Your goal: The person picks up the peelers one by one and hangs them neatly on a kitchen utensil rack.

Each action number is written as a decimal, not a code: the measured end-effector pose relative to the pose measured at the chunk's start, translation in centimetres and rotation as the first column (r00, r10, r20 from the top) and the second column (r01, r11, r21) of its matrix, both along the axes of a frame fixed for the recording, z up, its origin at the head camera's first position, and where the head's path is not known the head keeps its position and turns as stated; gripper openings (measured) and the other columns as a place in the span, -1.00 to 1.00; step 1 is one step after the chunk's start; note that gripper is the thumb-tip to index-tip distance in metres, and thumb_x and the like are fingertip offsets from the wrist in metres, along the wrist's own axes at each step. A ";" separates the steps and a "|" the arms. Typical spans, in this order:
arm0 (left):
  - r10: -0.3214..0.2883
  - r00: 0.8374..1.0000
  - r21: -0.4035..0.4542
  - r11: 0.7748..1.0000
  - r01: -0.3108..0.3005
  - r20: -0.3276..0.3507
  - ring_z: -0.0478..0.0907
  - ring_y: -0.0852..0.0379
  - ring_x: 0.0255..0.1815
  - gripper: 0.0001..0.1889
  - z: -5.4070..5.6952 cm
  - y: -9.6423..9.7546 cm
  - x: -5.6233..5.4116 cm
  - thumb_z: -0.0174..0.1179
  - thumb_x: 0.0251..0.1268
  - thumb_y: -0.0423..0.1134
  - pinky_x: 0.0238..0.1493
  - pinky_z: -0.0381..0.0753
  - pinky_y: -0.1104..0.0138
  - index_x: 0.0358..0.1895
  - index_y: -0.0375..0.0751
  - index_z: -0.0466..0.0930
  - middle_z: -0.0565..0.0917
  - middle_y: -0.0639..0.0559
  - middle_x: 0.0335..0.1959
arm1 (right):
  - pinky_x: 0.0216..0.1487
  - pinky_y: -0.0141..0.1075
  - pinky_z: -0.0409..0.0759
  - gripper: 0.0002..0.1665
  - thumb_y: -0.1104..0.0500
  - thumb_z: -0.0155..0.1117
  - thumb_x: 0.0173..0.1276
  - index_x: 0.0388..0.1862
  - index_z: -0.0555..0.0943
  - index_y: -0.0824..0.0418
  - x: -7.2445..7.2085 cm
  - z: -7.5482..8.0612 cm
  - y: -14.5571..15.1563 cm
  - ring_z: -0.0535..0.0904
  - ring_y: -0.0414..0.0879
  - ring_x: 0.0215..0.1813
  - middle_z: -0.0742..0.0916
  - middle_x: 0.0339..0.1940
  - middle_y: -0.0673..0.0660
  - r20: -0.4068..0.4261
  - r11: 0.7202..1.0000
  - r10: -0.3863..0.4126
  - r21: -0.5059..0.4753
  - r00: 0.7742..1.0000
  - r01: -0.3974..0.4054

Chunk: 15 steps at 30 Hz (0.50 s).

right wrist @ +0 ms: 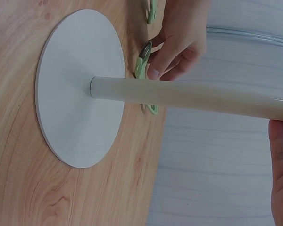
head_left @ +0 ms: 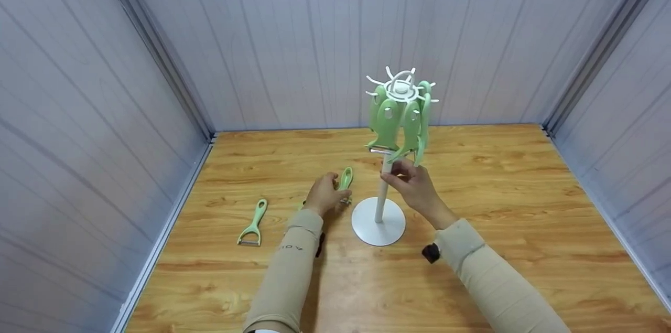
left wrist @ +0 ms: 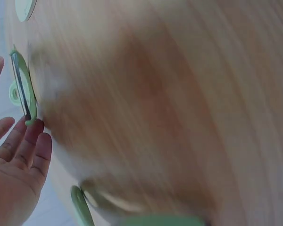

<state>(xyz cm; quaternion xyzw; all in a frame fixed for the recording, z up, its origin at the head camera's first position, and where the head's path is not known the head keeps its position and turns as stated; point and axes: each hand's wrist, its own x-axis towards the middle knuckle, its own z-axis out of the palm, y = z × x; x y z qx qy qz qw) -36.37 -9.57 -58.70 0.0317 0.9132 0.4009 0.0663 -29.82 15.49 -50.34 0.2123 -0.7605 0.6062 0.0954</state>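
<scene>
A white display stand (head_left: pixel 381 199) with a round base stands upright, and several green peelers (head_left: pixel 388 123) hang from the hooks at its top. My right hand (head_left: pixel 419 191) holds the pole between thumb and fingers, just under the hanging peelers. To the left of the base, my left hand (head_left: pixel 324 195) is at a green peeler (head_left: pixel 346 178) lying on the table. In the left wrist view, fingertips of that hand touch the blade end of this peeler (left wrist: pixel 31 89), while the thumb stands apart from it.
Another green peeler (head_left: pixel 259 212) lies farther left on the wooden table (head_left: pixel 487 175). A bit of green shows beside the left wrist, mostly hidden by the sleeve. Pale panel walls (head_left: pixel 293 50) enclose the table at the back and sides.
</scene>
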 end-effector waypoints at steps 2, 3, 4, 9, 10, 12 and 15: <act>0.008 1.000 -0.010 1.000 -0.008 -0.006 0.64 -0.22 0.38 -0.29 -0.2 0.2 -0.1 0.45 0.49 -0.07 0.43 0.61 -0.05 0.53 -0.39 0.45 0.67 -0.32 0.35 | -0.08 -0.47 0.71 -0.81 0.40 0.36 0.54 0.04 0.66 0.51 0.0 0.1 0.0 0.70 -0.27 -0.12 0.77 -0.12 0.40 0.005 1.000 0.005 -0.004 1.000 -0.005; 0.015 1.000 -0.013 1.000 -0.015 -0.007 0.64 -0.22 0.37 -0.29 -0.2 0.3 -0.1 0.45 0.50 -0.06 0.43 0.62 -0.05 0.53 -0.39 0.44 0.67 -0.32 0.34 | -0.09 -0.47 0.71 -0.81 0.40 0.36 0.54 0.03 0.66 0.51 0.0 0.1 0.0 0.70 -0.27 -0.12 0.77 -0.13 0.40 0.006 1.000 0.006 -0.007 1.000 -0.006; 0.022 1.000 -0.016 1.000 -0.022 -0.009 0.65 -0.22 0.37 -0.29 -0.3 0.4 -0.1 0.44 0.51 -0.06 0.41 0.63 -0.05 0.53 -0.39 0.44 0.67 -0.32 0.35 | -0.09 -0.47 0.71 -0.81 0.40 0.36 0.54 0.03 0.66 0.51 0.1 0.2 0.0 0.70 -0.26 -0.13 0.77 -0.13 0.40 0.008 1.000 0.007 -0.006 1.000 -0.007; 0.071 0.997 -0.030 0.997 -0.072 -0.012 0.66 -0.20 0.37 -0.28 -0.7 1.0 -0.3 0.45 0.49 -0.07 0.39 0.66 -0.02 0.54 -0.37 0.44 0.67 -0.30 0.38 | -0.09 -0.47 0.71 -0.81 0.39 0.36 0.55 0.04 0.66 0.49 0.0 0.3 0.0 0.69 -0.26 -0.12 0.77 -0.12 0.38 0.008 1.000 0.008 0.006 1.000 -0.009; 0.080 0.997 -0.035 0.996 -0.081 -0.014 0.66 -0.20 0.38 -0.28 -0.7 1.1 -0.3 0.46 0.47 -0.09 0.39 0.66 -0.01 0.54 -0.37 0.44 0.67 -0.30 0.39 | -0.09 -0.47 0.71 -0.82 0.39 0.36 0.56 0.04 0.66 0.49 0.0 0.2 0.0 0.69 -0.26 -0.12 0.77 -0.12 0.38 0.008 1.000 0.011 0.008 1.000 -0.011; 0.092 0.996 -0.042 0.995 -0.093 -0.011 0.65 -0.19 0.39 -0.27 -0.7 1.3 -0.4 0.49 0.44 -0.14 0.41 0.65 0.00 0.55 -0.36 0.44 0.65 -0.29 0.41 | -0.08 -0.47 0.72 -0.82 0.39 0.36 0.55 0.04 0.66 0.49 0.0 0.2 0.0 0.70 -0.25 -0.12 0.77 -0.12 0.37 0.009 1.000 0.014 0.008 1.000 -0.014; 0.097 0.995 -0.039 0.995 -0.097 0.002 0.64 -0.17 0.39 -0.28 -0.7 1.5 -0.4 0.48 0.41 -0.24 0.43 0.64 0.00 0.55 -0.38 0.43 0.64 -0.30 0.43 | -0.09 -0.47 0.72 -0.82 0.40 0.37 0.54 0.03 0.67 0.49 -0.1 0.3 0.0 0.69 -0.23 -0.13 0.77 -0.13 0.36 0.013 1.000 0.011 0.010 1.000 -0.012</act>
